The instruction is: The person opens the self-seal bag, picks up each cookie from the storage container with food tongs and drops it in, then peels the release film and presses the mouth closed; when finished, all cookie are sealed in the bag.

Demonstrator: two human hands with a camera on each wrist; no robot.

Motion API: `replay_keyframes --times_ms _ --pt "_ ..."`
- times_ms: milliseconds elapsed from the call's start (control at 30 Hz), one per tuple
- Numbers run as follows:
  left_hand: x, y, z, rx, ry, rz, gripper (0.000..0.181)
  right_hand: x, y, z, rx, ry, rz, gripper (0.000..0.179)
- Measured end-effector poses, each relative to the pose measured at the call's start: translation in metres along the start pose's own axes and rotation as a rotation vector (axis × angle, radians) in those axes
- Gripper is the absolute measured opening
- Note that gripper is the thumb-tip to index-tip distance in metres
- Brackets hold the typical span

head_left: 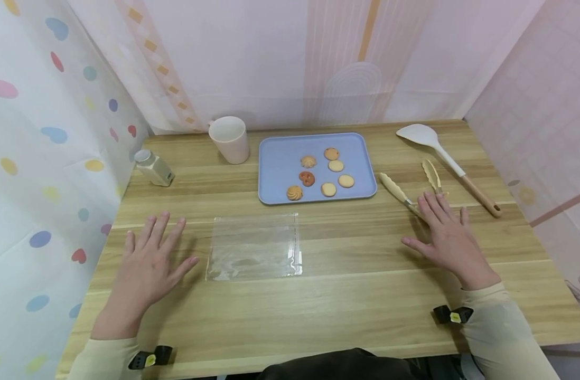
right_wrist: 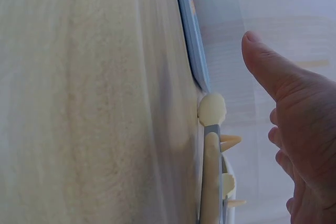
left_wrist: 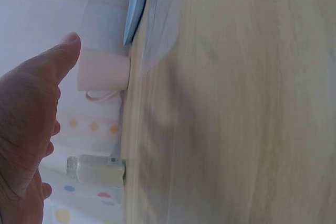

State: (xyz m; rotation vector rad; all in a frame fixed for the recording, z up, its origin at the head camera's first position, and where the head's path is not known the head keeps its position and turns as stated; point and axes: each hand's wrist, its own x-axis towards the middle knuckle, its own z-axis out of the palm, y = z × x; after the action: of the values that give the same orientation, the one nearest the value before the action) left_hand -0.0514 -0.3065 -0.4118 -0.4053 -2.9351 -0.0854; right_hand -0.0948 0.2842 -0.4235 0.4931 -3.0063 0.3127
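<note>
My left hand [head_left: 147, 266] hovers above the table at the left with its fingers spread, holding nothing. Just right of it lies a clear plastic zip bag [head_left: 254, 247], flat on the wood. My right hand [head_left: 451, 237], fingers straight, is over the handle end of the cream-tipped tongs [head_left: 393, 187] and hides part of them. In the right wrist view, a gap shows between that hand and the tongs [right_wrist: 211, 166]. Behind the bag stands a blue tray [head_left: 276, 158] with several cookies on it, among them a pretzel-shaped one [head_left: 307, 178].
A pale pink mug [head_left: 230, 141] stands left of the tray. Farther left, a glass jar [head_left: 155, 169] with pale contents stands near the table's left edge. A white spatula [head_left: 425, 138] with a wooden handle lies at the back right. Patterned curtains border the table [head_left: 342, 311].
</note>
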Motion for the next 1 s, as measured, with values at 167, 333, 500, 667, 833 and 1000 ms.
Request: replay_keyframes --times_ms 167,333,500,667,833,1000 --pt "0.007 0.016 -0.003 0.010 -0.040 0.032 0.079 0.002 -0.006 -0.003 0.011 0.015 -0.019 0.098" --pt "0.023 0.044 0.004 -0.023 -0.064 0.104 0.078 0.008 -0.019 0.001 0.028 0.031 -0.090 0.095" --pt "0.043 0.074 0.011 -0.050 -0.125 0.194 0.078 0.024 -0.045 0.012 0.060 0.014 -0.202 0.093" --pt "0.059 0.097 0.020 -0.061 -0.186 0.273 0.079 0.040 -0.077 0.022 0.066 -0.042 -0.296 0.090" --pt "0.070 0.108 0.033 -0.096 -0.218 0.334 0.076 0.054 -0.107 0.032 0.099 -0.083 -0.385 0.087" --pt "0.075 0.112 0.047 -0.128 -0.241 0.374 0.077 0.067 -0.136 0.043 0.230 -0.135 -0.472 0.078"
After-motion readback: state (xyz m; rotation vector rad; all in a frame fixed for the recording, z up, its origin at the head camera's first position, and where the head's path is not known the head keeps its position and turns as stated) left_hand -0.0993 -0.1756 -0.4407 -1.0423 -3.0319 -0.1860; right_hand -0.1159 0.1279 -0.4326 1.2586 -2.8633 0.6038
